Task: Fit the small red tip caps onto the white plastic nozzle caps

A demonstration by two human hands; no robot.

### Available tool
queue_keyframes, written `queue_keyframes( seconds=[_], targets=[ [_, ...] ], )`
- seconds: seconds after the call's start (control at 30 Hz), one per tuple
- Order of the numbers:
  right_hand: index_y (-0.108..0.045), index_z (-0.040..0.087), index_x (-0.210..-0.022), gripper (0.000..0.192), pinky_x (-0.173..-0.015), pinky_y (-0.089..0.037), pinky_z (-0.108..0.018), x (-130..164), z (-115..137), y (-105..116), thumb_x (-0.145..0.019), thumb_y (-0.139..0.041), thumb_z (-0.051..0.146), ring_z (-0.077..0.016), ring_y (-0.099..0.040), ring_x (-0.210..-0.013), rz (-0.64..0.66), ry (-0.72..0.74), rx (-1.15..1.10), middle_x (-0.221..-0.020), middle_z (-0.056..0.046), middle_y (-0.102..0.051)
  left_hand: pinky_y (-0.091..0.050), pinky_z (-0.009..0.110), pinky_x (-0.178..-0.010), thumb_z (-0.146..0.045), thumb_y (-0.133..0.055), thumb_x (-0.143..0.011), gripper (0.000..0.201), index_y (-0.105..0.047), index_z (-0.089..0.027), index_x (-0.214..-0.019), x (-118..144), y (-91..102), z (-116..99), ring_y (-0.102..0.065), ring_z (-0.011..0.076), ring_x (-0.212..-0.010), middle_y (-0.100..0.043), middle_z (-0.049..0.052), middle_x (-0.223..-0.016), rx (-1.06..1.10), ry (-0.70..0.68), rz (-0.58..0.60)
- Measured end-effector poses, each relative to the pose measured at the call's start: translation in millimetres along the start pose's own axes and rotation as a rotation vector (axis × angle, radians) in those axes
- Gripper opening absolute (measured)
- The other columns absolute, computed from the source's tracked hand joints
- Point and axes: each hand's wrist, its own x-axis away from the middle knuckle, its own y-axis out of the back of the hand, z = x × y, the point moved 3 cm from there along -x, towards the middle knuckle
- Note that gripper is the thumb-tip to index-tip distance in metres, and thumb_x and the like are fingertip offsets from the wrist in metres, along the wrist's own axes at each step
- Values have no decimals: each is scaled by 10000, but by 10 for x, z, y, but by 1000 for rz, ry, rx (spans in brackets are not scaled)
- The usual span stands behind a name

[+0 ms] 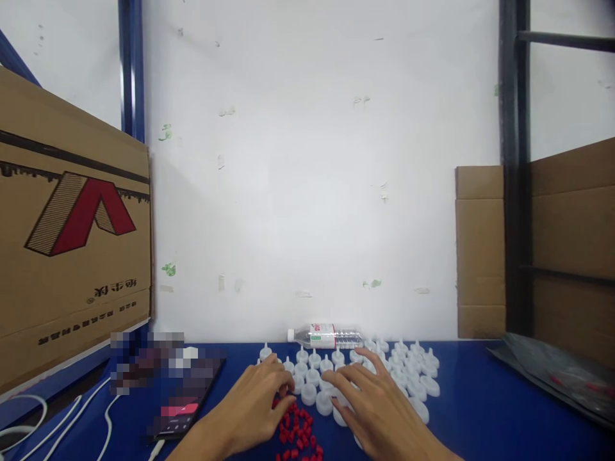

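Note:
My left hand [257, 402] is low over the blue table, its fingers bent and the thumb a little apart from them. No held piece shows in it. Small red caps [298, 430] lie in a loose pile beside and below its thumb. My right hand [372, 398] reaches over the white plastic nozzle caps [309, 392], its fingers spread apart and partly hiding them. Whether its fingertips touch any cap, I cannot tell. Many of these nozzle caps stand upright with their thin tips pointing up; more are bunched in a heap [413, 368] right of my right hand.
A clear bottle [327, 336] lies on its side against the white wall. On the left are a phone [185, 403], white cables [108, 419] and a large cardboard box [72, 211]. A grey plastic bag [557, 371] with red pieces lies at the right, near folded cardboard [480, 256].

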Motion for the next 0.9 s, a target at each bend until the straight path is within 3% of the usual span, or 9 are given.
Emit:
queue_keyframes(
  seconds=[0.13,0.23,0.37,0.43,0.53,0.6,0.73,0.8,0.9],
  targets=[
    [-433,231,-1411,531,-1089,-368,-589,2,7,2,-912,-531,81,-237,-694,-901,29,-9,-8,-1019,-45,-707,-479,365,-934,-245,-472,-1008,205,-663,-253,-1084,7,101,-124,-573,275,-1186,-699,52,-1088,-24,-55,-68],
    [-354,193,-1473,590,-1083,-388,-581,1,67,16,-918,-532,97,-231,-691,-858,33,4,-10,-981,-56,-707,-486,350,-897,-253,-454,-1023,208,-628,-267,-1137,22,166,-332,-595,250,-1116,-693,43,-1102,16,-124,-97],
    [-247,180,-1528,713,-1096,-396,-567,6,168,-1,-890,-557,103,-213,-681,-814,45,48,-61,-955,-46,-712,-493,294,-753,-222,-518,-1000,138,-613,-240,-1097,47,82,-616,-616,226,-970,-693,51,-1034,90,-296,-146],
    [-210,194,-1545,770,-1098,-398,-577,13,187,-16,-878,-582,98,-211,-686,-815,53,39,-100,-943,-34,-713,-477,273,-703,-156,-466,-1012,164,-613,-220,-1041,44,32,-638,-610,206,-898,-690,55,-967,80,-389,-214],
    [-159,230,-1566,867,-1118,-382,-592,26,165,-25,-858,-634,78,-223,-699,-918,71,-20,-163,-1022,-41,-713,-461,274,-663,-77,-413,-998,237,-613,-202,-1019,-2,63,-430,-596,201,-836,-679,62,-912,-59,-430,-298],
    [-152,253,-1568,878,-1132,-357,-612,33,142,-25,-858,-628,56,-230,-697,-958,101,-49,-179,-1046,-42,-710,-473,283,-654,-17,-400,-959,300,-621,-194,-1057,-59,164,-168,-592,216,-846,-671,66,-909,-226,-347,-291],
    [-246,265,-1521,713,-1113,-357,-650,17,131,-3,-903,-530,50,-227,-699,-864,127,-51,-155,-953,-29,-702,-529,326,-699,91,-366,-861,451,-643,-183,-1088,-148,365,416,-557,295,-1103,-662,110,-1084,-532,141,-59],
    [-314,258,-1469,611,-1101,-367,-656,-2,144,21,-918,-491,62,-223,-696,-819,115,-40,-152,-911,-23,-694,-540,346,-702,139,-353,-789,515,-667,-164,-1060,-148,375,575,-554,320,-1133,-668,130,-1086,-557,228,6],
    [-382,254,-1395,493,-1099,-373,-646,-26,164,71,-938,-449,81,-216,-693,-796,93,-31,-152,-887,-19,-686,-547,373,-747,167,-366,-712,574,-695,-159,-1051,-133,253,704,-569,334,-1147,-691,135,-1064,-539,252,57]
  ],
)
